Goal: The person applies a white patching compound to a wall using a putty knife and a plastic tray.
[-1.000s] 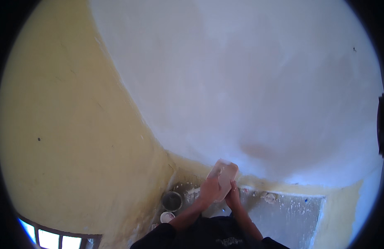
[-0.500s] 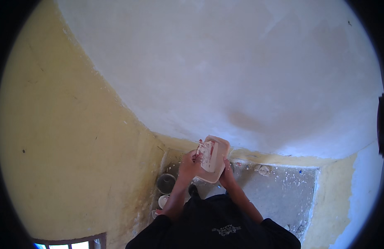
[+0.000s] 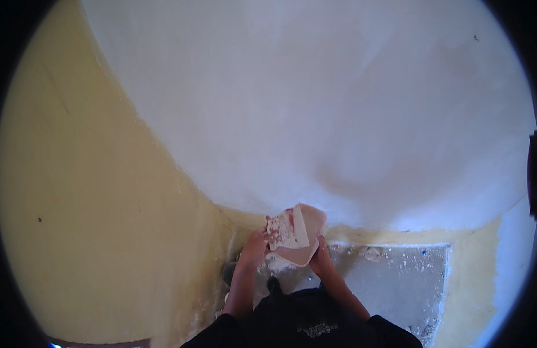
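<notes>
In the lower middle, my left hand (image 3: 254,246) is closed on a wide scraper (image 3: 283,229) coated with white paste over red patches, which lies at the left side of a pale pink rectangular tray (image 3: 309,243). Its handle is mostly hidden by my fingers. My right hand (image 3: 320,256) grips the tray's right edge. Beyond them is a large white-coated surface (image 3: 338,98) with beige, damp-looking patches.
A yellow wall (image 3: 94,209) fills the left, with a brown window frame (image 3: 117,342) at bottom. The grey floor (image 3: 390,290) below has white splatter, a crumpled pale lump (image 3: 371,253) and a dark bucket (image 3: 228,274) partly hidden by my left arm.
The scraper has come into view from under my left hand, paste side up. That hand has moved left. The tray rose in the picture, then dropped slightly as the view shifted.
</notes>
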### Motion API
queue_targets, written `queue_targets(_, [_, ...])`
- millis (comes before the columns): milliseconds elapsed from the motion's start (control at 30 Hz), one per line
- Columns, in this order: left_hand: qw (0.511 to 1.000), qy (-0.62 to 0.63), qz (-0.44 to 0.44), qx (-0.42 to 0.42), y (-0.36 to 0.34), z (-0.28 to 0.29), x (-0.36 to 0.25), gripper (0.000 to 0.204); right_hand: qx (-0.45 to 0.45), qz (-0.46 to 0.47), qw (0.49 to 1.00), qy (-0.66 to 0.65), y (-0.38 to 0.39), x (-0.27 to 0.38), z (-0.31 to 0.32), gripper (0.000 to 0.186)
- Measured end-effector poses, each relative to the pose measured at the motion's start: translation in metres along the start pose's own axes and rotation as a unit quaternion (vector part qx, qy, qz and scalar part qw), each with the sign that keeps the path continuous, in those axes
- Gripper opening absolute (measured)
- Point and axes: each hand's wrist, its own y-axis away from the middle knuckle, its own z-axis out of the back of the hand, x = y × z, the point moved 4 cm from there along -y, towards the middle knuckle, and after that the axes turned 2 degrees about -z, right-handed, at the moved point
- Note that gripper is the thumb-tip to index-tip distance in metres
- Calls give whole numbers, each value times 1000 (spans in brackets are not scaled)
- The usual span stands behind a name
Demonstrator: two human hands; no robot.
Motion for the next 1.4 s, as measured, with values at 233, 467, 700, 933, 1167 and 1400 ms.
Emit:
queue_targets(233, [991, 69, 13, 117, 3, -20, -20, 36, 15, 25, 998, 57, 10, 13, 24, 59])
queue_targets(467, [960, -134, -231, 78, 57, -103, -209, 35, 22, 27, 998, 46, 45, 14, 37, 60])
queue_targets(700, [423, -472, -739, -232, 135, -244, -397, 31, 66, 23, 997, 24, 47, 9, 57, 59])
queue_targets(933, [160, -610, -695, -346, 6, -265, -382, 58, 105, 17, 994, 28, 51, 21, 82, 60])
queue_targets(1167, [312, -626, -669, -253, 13, -232, -241, 46, 112, -13, 993, 23, 70, 81, 86, 57])
queue_targets(1400, [498, -357, -666, -425, 85, -222, -347, 15, 110, -40, 992, -37, 69, 109, 102, 64])
